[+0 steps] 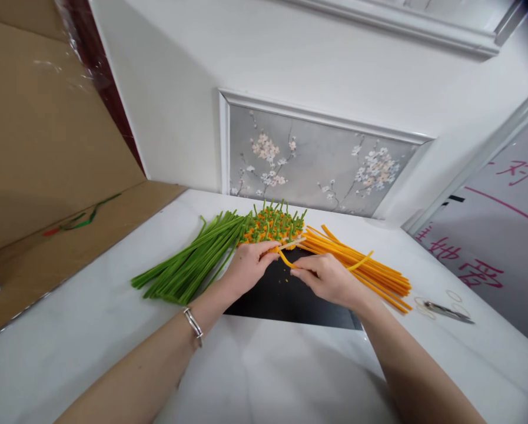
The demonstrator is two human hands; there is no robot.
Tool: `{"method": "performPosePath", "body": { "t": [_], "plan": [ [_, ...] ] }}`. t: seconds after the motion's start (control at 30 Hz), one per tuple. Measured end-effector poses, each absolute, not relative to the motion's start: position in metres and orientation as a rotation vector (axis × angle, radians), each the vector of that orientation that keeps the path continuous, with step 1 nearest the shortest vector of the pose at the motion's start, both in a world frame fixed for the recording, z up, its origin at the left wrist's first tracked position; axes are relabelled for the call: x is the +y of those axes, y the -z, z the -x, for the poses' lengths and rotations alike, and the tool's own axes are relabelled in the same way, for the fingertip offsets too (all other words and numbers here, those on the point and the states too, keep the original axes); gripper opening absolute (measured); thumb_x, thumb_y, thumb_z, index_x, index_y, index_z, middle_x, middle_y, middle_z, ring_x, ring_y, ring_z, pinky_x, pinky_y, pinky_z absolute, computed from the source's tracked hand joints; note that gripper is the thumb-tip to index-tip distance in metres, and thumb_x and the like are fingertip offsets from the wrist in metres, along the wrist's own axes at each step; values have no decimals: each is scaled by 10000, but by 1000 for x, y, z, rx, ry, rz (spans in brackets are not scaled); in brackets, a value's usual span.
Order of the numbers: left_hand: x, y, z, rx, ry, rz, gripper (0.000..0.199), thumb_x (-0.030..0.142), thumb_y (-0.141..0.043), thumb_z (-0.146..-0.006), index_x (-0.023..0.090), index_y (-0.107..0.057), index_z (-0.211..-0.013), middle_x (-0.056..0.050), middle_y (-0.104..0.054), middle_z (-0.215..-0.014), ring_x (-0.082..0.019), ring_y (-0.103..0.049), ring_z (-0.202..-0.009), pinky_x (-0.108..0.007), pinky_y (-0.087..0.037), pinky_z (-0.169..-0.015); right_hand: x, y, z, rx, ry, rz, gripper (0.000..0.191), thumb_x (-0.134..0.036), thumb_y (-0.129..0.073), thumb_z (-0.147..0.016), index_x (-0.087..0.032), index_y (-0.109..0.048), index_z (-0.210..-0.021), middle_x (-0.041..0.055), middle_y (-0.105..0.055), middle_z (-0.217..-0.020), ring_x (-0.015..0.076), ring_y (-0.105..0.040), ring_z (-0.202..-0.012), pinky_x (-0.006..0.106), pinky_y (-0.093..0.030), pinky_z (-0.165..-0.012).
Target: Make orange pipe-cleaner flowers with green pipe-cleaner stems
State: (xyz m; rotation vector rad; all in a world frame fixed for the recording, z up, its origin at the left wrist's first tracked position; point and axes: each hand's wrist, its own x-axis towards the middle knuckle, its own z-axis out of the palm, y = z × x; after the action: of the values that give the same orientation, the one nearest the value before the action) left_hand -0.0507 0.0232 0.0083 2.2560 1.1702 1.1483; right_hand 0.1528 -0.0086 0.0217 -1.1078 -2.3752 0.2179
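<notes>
My left hand (pixel 250 265) pinches a thin pale stick (pixel 295 242) together with one end of an orange pipe cleaner (pixel 285 259). The stick points to the right. Closed on the same pipe cleaner, my right hand (pixel 323 277) draws it into a curve between the hands, and its loose tail (pixel 361 261) sticks out past the right hand. Just behind my hands stands a cluster of small orange-and-green pipe-cleaner pieces (pixel 275 227) with upright green tips. Below the hands lies a black mat (pixel 272 300) with a few orange bits on it.
Green pipe cleaners (pixel 188 259) lie in a bundle to the left, orange pipe cleaners (pixel 378 277) to the right. Metal snips (pixel 449 312) and rubber bands (pixel 454 295) are farther right on the white table (pixel 228 371). Cardboard (pixel 47 141) borders the left; a framed panel (pixel 312 159) stands behind.
</notes>
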Motion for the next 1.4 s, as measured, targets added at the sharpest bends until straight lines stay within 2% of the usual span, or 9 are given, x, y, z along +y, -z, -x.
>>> {"method": "performPosePath", "body": {
  "t": [0.13,0.23,0.43,0.57,0.67,0.83,1.0,1.2,1.4],
  "plan": [
    [19,-9,48,1205,-1020,-2392,211,233,-526,-873,214,-710,-974,-23,-743,-932,-177,-676,-793,-265,-485,-745,-12,-26,-152,-2292,-150,1040,207,-281,-480,-923,-210,-660,-851,38,-671,-788,156,-610,-719,255,-447,-673],
    [15,-9,46,1203,-939,-2504,201,221,-530,-872,223,-701,-979,-19,-741,-939,-185,-680,-821,-264,-475,-748,-10,-28,-152,-2225,-113,1022,193,-281,-487,-924,-227,-670,-894,43,-682,-866,172,-627,-793,275,-466,-718],
    [11,-4,42,1096,-887,-2667,189,205,-535,-869,237,-690,-972,2,-738,-915,-163,-673,-800,-239,-461,-721,-3,-29,-159,-2049,-132,1013,117,-272,-573,-871,-229,-671,-822,24,-676,-822,166,-626,-790,288,-485,-738],
    [8,-4,40,985,-929,-2695,171,229,-535,-879,221,-677,-973,-9,-735,-933,-163,-671,-822,-242,-458,-738,6,-25,-169,-1992,-344,1076,148,-346,-627,-821,-215,-682,-778,14,-678,-760,159,-604,-698,289,-484,-650],
    [4,-6,38,926,-925,-2700,173,231,-531,-881,214,-644,-1011,-7,-723,-883,-154,-663,-785,-235,-450,-706,12,-21,-177,-1961,-598,1161,230,-412,-645,-788,-188,-689,-753,-6,-639,-664,121,-531,-573,254,-431,-525],
    [-2,-10,35,889,-928,-2653,267,219,-541,-872,224,-558,-1138,16,-705,-834,-138,-653,-763,-214,-443,-662,16,-17,-183,-1985,-848,1121,286,-441,-642,-782,-170,-673,-694,-19,-566,-591,94,-457,-539,228,-358,-486],
    [-1,-9,35,867,-1020,-2627,303,200,-537,-873,252,-584,-1168,0,-721,-955,-139,-664,-825,-231,-478,-760,11,-19,-179,-2108,-979,1083,340,-437,-583,-833,-160,-630,-641,-42,-471,-510,66,-373,-470,199,-259,-427],
    [9,-5,39,1025,-1176,-2476,235,197,-565,-859,236,-675,-1063,-13,-723,-1042,-163,-671,-919,-262,-504,-828,3,-18,-170,-2273,-933,1148,290,-357,-501,-888,-174,-641,-712,-21,-599,-597,67,-432,-476,186,-327,-445],
    [15,-7,44,1226,-1151,-2430,213,195,-564,-856,223,-699,-1018,-11,-724,-1054,-184,-676,-953,-291,-507,-864,-5,-24,-164,-2419,-755,1300,272,-306,-525,-862,-173,-595,-635,-22,-615,-583,74,-479,-512,187,-340,-485]
  ]
}}
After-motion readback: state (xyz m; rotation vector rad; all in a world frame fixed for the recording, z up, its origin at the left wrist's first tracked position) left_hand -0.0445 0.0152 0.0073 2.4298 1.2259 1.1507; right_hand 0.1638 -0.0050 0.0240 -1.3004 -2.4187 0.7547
